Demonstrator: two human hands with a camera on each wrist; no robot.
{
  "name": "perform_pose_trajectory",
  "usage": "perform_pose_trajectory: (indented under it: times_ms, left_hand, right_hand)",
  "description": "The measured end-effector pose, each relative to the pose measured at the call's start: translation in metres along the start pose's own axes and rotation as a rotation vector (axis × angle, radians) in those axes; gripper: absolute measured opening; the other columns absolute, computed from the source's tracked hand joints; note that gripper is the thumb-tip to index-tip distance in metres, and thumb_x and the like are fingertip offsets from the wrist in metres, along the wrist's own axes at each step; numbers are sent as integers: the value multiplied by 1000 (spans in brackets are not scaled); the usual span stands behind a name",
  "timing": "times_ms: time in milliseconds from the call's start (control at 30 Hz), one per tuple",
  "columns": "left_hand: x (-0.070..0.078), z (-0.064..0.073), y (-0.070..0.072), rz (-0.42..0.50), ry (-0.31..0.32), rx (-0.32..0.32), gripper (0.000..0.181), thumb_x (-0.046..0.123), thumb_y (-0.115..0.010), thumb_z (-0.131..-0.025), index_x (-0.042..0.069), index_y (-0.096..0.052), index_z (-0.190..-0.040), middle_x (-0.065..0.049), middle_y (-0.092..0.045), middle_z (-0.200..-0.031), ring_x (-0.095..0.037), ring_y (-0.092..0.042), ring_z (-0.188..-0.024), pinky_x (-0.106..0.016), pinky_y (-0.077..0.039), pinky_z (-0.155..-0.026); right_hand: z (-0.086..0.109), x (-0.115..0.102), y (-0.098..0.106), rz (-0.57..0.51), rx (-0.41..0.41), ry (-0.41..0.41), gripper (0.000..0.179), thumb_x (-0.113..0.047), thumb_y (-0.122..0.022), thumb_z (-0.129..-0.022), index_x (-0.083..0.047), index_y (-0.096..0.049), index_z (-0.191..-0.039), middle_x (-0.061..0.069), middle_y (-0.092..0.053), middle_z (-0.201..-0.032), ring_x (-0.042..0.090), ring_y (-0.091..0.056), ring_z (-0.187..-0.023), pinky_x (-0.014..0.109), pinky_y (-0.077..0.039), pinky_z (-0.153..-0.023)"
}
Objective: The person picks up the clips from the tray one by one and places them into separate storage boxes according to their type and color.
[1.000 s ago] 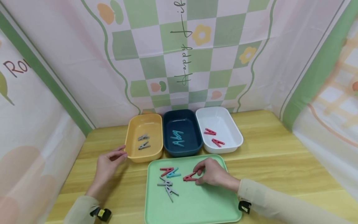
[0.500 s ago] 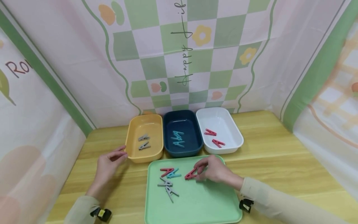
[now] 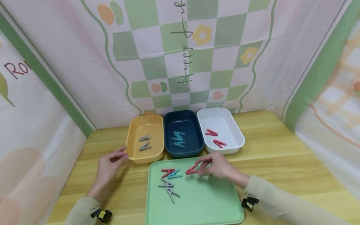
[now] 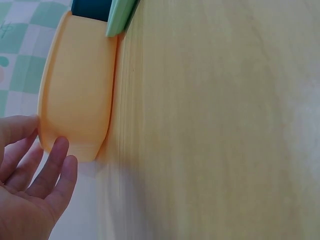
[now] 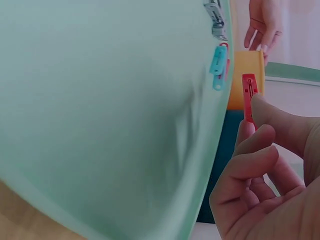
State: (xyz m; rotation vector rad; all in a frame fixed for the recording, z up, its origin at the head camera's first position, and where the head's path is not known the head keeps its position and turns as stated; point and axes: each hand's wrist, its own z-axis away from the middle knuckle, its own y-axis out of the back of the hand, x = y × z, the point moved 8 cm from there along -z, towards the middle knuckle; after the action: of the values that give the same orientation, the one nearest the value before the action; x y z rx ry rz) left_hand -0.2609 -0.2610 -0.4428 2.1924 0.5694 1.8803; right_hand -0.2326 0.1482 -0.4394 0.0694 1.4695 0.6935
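Note:
My right hand (image 3: pixel 217 166) pinches a red clothespin (image 3: pixel 192 169) by its arms between thumb and fingers, over the green tray (image 3: pixel 208 206). In the right wrist view the held clothespin (image 5: pixel 249 97) shows edge-on above the tray. On the tray's left lie another red clothespin (image 3: pixel 167 172), a light-blue one (image 3: pixel 174 174) and two grey clothespins (image 3: pixel 168 183), close together and partly overlapping. My left hand (image 3: pixel 109 162) touches the near-left corner of the yellow bin (image 3: pixel 146 159), fingers fairly straight. In the left wrist view the fingertips (image 4: pixel 61 142) lie against its end wall.
Side by side behind the tray stand the yellow bin with two grey clothespins, a dark blue bin (image 3: pixel 184 154) with several light-blue ones, and a white bin (image 3: pixel 225 151) with two red ones. A patterned cloth (image 3: pixel 174 62) hangs behind the wooden table (image 3: pixel 270 150).
My right hand has raised the red clothespin off the green tray and shifted slightly toward the bins. The left hand has stayed at the yellow bin's corner.

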Motion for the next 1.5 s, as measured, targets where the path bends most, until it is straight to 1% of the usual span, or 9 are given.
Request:
perform_pose_trajectory:
  times_ms: [300, 367, 600, 733, 867, 967, 1100, 1267, 1500]
  left_hand:
    - [1, 1, 0, -16, 12, -6, 16, 8, -80, -95, -4, -79, -107, -13, -70, -135, -11, -69, -114, -16, -57, -86]
    - [1, 0, 0, -17, 11, -6, 16, 7, -80, -95, -4, -79, -106, -13, -69, -135, -10, -69, -114, -16, -57, -86]
    - [1, 0, -1, -17, -1, -13, 16, 8, -81, -95, -4, -79, -106, -14, -70, -134, -19, -69, -117, -16, -57, -86]
    - [2, 0, 0, 0, -4, -13, 16, 6, -80, -95, -5, -79, -107, -15, -70, -134, -12, -69, -115, -16, -57, -86]
    - [2, 0, 0, 2, 2, -12, 17, 6, -80, -95, -5, -79, -108, -15, -70, -134, -10, -69, -113, -17, -57, -85]
    - [1, 0, 0, -1, 6, -14, 17, 6, -80, -95, -5, -79, -108, -15, -70, -135, -10, -69, -114, -16, -57, -86]
    - [0, 1, 0, -3, 7, -14, 16, 6, -80, -95, -5, -79, -106, -15, -69, -135, -8, -69, -113, -16, -57, -87]
    - [1, 2, 0, -1, 6, -9, 15, 5, -80, -95, -5, -79, -105, -15, -70, -134, -8, -69, -112, -16, -57, -87]
    - [1, 1, 0, 3, 24, -16, 16, 3, -79, -95, -6, -77, -108, -15, -69, -135, -25, -68, -121, -16, -56, -88]
  right_hand:
    - [-4, -14, 17, 17, 8, 32, 32, -7, -90, -83, -3, -80, -113, 4, -76, -84, 20, -62, -69, 27, -51, -52]
    - [-5, -17, 22, 12, 17, 35, 32, -7, -89, -84, -2, -79, -114, 5, -76, -84, 20, -62, -67, 26, -50, -51]
    - [-7, -28, 51, -39, 79, -5, 38, -7, -88, -85, 1, -76, -121, 7, -77, -88, 18, -57, -59, 23, -42, -47]
    - [-11, -36, 69, -11, 118, 8, 41, -9, -89, -86, 2, -75, -122, 8, -76, -88, 22, -58, -61, 26, -48, -49]
    - [-15, -40, 85, 5, 149, 6, 41, -9, -88, -86, 1, -75, -124, 8, -75, -89, 24, -57, -59, 25, -43, -45]
    - [-19, -41, 94, -4, 155, 4, 42, -9, -87, -88, 2, -73, -126, 10, -75, -89, 21, -53, -54, 24, -36, -43]
    - [-24, -40, 104, -17, 164, -15, 45, -11, -87, -88, 3, -71, -128, 9, -76, -90, 15, -51, -53, 25, -37, -44]
    - [-30, -39, 115, -8, 181, -38, 46, -13, -86, -90, 2, -70, -131, 8, -78, -92, 15, -51, -56, 25, -39, -45]
    - [-41, -30, 129, 4, 201, -83, 48, -17, -86, -90, 0, -71, -133, 7, -78, -95, 17, -53, -60, 24, -38, -46]
